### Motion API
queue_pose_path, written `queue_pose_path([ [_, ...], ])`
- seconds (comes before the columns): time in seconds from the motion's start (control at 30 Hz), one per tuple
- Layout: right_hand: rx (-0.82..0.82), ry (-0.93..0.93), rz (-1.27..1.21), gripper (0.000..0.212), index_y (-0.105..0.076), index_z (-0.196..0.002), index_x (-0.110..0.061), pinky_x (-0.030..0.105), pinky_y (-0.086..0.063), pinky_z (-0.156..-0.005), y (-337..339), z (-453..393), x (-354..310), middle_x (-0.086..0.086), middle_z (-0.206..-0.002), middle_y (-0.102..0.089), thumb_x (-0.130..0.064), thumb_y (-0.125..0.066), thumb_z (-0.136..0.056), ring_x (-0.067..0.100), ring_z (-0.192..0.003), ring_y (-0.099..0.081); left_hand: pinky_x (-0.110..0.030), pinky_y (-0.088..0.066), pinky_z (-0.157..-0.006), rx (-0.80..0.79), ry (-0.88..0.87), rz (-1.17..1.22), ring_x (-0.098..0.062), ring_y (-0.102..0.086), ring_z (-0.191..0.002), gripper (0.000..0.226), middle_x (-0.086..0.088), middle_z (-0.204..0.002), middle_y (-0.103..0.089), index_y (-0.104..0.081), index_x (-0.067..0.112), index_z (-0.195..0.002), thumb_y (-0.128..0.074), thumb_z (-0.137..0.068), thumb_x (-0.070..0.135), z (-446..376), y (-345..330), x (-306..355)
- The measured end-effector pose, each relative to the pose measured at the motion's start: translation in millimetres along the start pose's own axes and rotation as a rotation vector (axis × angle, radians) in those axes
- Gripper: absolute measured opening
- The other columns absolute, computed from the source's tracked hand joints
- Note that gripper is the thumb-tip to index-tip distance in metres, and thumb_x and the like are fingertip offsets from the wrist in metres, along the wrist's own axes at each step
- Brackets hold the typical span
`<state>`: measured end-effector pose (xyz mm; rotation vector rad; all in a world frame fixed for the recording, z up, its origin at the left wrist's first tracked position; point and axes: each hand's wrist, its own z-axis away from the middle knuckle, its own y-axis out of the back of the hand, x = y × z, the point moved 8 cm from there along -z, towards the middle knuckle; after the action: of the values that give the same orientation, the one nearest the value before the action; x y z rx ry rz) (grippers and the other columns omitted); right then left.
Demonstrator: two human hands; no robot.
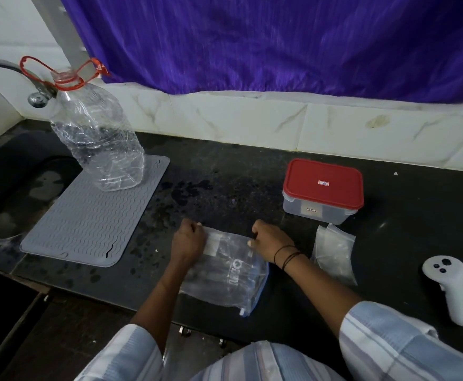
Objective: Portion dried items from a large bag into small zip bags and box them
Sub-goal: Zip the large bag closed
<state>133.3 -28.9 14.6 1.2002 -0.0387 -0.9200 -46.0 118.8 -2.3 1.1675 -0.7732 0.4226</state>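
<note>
Left hand: the left hand rests on the far left corner of the large bag, fingers curled down and gripping the bag's far edge.
Right hand: the right hand is at the bag's far right edge, fingers curled in and pinching the plastic; dark thread bands circle the wrist.
Large bag: a clear large bag with a blue edge and a slider lies flat on the black tabletop, stretched between the two hands and reaching back from the fingers toward the person. What it holds cannot be told through the plastic.
Small zip bags: a loose pile of small zip bags, clear, lies just to the right of the right hand, apart from it.
Box: a clear box with its red lid closed stands beyond the right hand's fingers and a little to the right, near the small zip bags.
Controller: a white controller lies well to the right of the right hand, near the tabletop's front edge.
Mat: a grey ribbed mat lies to the left of the left hand.
Bottle: a big clear plastic bottle with a red neck ring and handle stands on the mat's far corner, well beyond the left fingers.
Backdrop: a purple curtain hangs over the pale tiled wall far beyond both hands.
</note>
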Motion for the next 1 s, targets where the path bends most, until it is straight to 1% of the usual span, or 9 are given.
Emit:
queue_pose_path([
  [0.13, -0.024, -0.001, 0.121, 0.021, -0.058, -0.111, -0.012, 0.039, -0.049, -0.087, -4, 3, 3, 0.012, -0.121, -0.057, -0.029, -0.054, -0.097, 0.029, -0.106, -0.059, -0.032, -0.045, -0.055, -0.052, 0.066, 0.293, -0.022, -0.052, -0.065, 0.019, -0.007, -0.074, -0.056, -0.051, 0.011, -0.089, -0.046, -0.102, 0.023, -3, -4, -9],
  [0.3, 0.002, -0.06, 0.053, 0.019, -0.053, -0.114, -0.012, 0.04, -0.05, -0.085, 8, 5, 6, 0.012, -0.116, -0.062, -0.023, -0.047, -0.099, 0.03, -0.104, -0.062, -0.026, -0.04, -0.043, -0.013, 0.094, 0.319, -0.017, -0.049, -0.057, 0.015, -0.007, -0.07, -0.054, -0.053, 0.007, -0.087, -0.05, -0.1, 0.015, 2, 2, -9],
  [0.4, 0.122, -0.055, 0.212, 0.028, -0.044, -0.126, -0.011, 0.042, -0.05, -0.082, 13, 9, 1, 0.016, -0.125, -0.057, -0.013, -0.047, -0.098, 0.033, -0.106, -0.063, -0.03, -0.047, -0.058, 0.054, 0.024, 0.179, -0.019, -0.056, -0.069, 0.016, -0.002, -0.075, -0.061, -0.058, 0.007, -0.091, -0.055, -0.099, 0.021, 6, 7, -4],
  [0.53, 0.27, 0.048, 0.375, 0.04, -0.036, -0.137, -0.013, 0.035, -0.047, -0.063, 13, 27, -8, 0.016, -0.136, -0.038, -0.012, -0.047, -0.098, 0.029, -0.088, -0.065, -0.038, -0.048, -0.073, 0.224, -0.404, -0.18, -0.024, -0.056, -0.083, 0.005, -0.005, -0.092, -0.063, -0.061, 0.013, -0.096, -0.064, -0.092, 0.012, 35, 19, 18],
  [0.67, 0.208, 0.195, 0.342, 0.037, -0.047, -0.13, -0.02, 0.033, -0.046, -0.068, -11, 63, -25, 0.008, -0.133, -0.044, -0.036, -0.051, -0.097, 0.027, -0.095, -0.063, -0.039, -0.05, -0.069, 0.204, -0.735, -0.295, -0.028, -0.062, -0.079, 0.014, -0.008, -0.09, -0.068, -0.068, 0.01, -0.093, -0.054, -0.088, 0.012, 90, 4, 31],
  [0.77, 0.081, 0.217, 0.364, 0.063, -0.036, -0.142, -0.021, 0.035, -0.05, -0.081, -44, 84, -14, 0.013, -0.153, -0.026, -0.061, -0.04, -0.093, 0.03, -0.101, -0.063, -0.046, -0.052, -0.092, 0.101, -0.698, -0.525, -0.036, -0.063, -0.112, 0.041, -0.014, -0.124, -0.066, -0.066, 0.011, -0.12, -0.05, -0.093, 0.038, 107, -21, 2],
  [0.83, 0.028, 0.219, 0.401, 0.081, -0.013, -0.154, -0.022, 0.034, -0.049, -0.082, -63, 90, 0, 0.013, -0.163, 0.006, -0.07, -0.033, -0.091, 0.029, -0.099, -0.065, -0.053, -0.033, -0.111, 0.015, -0.618, -0.69, -0.034, -0.047, -0.137, 0.064, -0.013, -0.149, -0.051, -0.055, 0.016, -0.141, -0.043, -0.094, 0.059, 108, -33, -18],
  [0.9, 0.023, 0.222, 0.402, 0.088, 0.002, -0.156, -0.025, 0.031, -0.046, -0.076, -70, 92, 9, 0.01, -0.16, 0.024, -0.076, -0.021, -0.087, 0.025, -0.093, -0.067, -0.059, -0.017, -0.115, -0.047, -0.602, -0.784, -0.033, -0.031, -0.148, 0.075, -0.007, -0.16, -0.034, -0.04, 0.024, -0.152, -0.034, -0.094, 0.071, 110, -39, -22],
  [1.0, 0.046, 0.239, 0.438, 0.101, 0.005, -0.156, -0.025, 0.03, -0.044, -0.071, -68, 90, 4, 0.01, -0.157, 0.029, -0.083, -0.003, -0.074, 0.023, -0.088, -0.067, -0.064, -0.017, -0.115, -0.107, -0.603, -0.821, -0.036, -0.022, -0.151, 0.089, -0.006, -0.164, -0.024, -0.029, 0.027, -0.157, -0.025, -0.088, 0.084, 104, -39, -23],
])
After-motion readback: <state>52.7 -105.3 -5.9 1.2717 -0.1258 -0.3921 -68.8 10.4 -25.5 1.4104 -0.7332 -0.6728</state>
